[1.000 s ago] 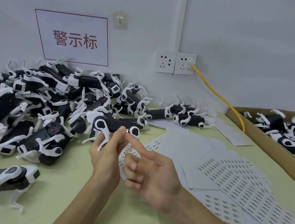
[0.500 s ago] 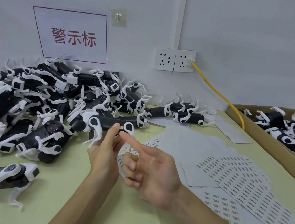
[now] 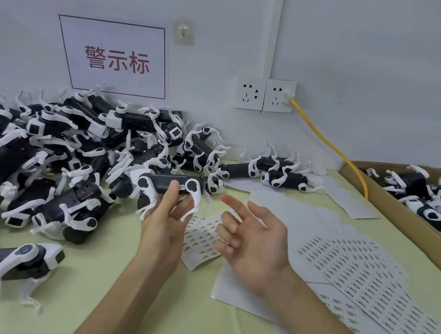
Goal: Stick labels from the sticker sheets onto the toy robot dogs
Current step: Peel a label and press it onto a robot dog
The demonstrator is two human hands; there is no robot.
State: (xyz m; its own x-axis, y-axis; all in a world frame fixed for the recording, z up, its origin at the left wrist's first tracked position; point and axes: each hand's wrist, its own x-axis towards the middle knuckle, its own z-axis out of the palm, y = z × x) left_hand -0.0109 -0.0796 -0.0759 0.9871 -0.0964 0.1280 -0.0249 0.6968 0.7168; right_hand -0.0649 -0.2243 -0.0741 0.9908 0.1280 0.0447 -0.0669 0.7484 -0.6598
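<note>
My left hand (image 3: pixel 167 224) holds a black and white toy robot dog (image 3: pixel 167 183) up above the table, thumb on its black body. A small white label (image 3: pixel 182 187) sits on the dog's body beside the thumb. My right hand (image 3: pixel 253 239) hovers just right of the dog with its fingers spread and loosely bent, holding nothing. Sticker sheets (image 3: pixel 368 278) with rows of small printed labels lie fanned out on the table to the right, and one sheet (image 3: pixel 201 237) lies under my hands.
A big heap of toy dogs (image 3: pixel 54 149) fills the left and back of the green table (image 3: pixel 177 325). One dog (image 3: pixel 7 261) lies alone at front left. A cardboard box (image 3: pixel 404 218) with more dogs stands at right. A yellow cable (image 3: pixel 329 148) runs from the wall sockets.
My right hand has drawn back from the dog, its forefinger no longer touching the body, and its fingers have spread. The label now shows on the dog. My left hand keeps holding the dog.
</note>
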